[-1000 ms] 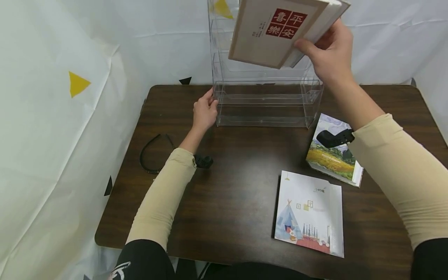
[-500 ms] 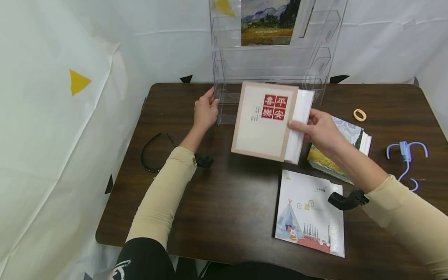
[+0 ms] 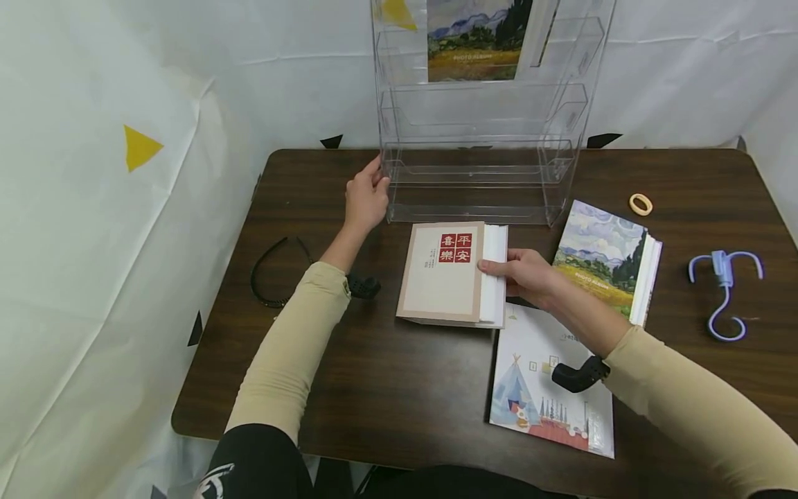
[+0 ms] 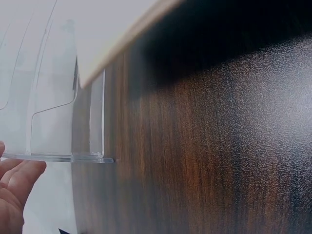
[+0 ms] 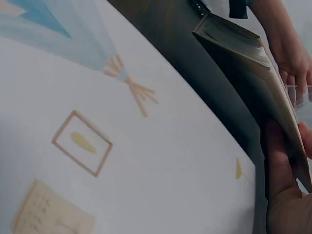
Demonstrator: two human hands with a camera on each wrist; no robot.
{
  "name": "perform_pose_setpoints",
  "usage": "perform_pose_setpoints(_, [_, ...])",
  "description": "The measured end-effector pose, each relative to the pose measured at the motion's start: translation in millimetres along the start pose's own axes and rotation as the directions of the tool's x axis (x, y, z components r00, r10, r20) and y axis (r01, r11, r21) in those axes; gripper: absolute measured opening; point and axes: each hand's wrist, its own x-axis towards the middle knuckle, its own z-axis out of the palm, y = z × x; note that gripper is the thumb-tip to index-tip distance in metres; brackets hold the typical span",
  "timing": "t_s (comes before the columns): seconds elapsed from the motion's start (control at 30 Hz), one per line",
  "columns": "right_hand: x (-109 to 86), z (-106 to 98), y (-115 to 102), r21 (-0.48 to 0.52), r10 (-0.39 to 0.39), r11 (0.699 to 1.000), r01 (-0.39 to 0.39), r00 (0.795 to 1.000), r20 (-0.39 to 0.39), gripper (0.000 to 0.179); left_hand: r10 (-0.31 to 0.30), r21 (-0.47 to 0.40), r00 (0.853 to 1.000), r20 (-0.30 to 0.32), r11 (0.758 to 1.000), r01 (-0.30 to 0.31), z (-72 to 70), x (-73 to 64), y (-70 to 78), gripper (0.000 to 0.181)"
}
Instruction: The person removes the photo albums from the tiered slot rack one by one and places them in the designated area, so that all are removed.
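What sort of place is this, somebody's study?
More likely a makeshift recording booth, though I can't be certain: white sheeting screens off the brown table, a yellow triangle marks that sheeting, and a black device sits at each wrist.

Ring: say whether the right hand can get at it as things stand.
Probably not yet: the right hand holds the beige book. The ring lies uncovered on the table, though, so with that grip freed the way looks open.
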Motion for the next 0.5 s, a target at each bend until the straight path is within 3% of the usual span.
perform_pose_setpoints(0.5, [16.0,4.6,12.8,-0.045,0.038,0.998,-0.036,0.999,0.028,0.057,-0.013,-0.003,1.0,0.013,1.0,0.013,0.4,-1.6,2.7,0.048])
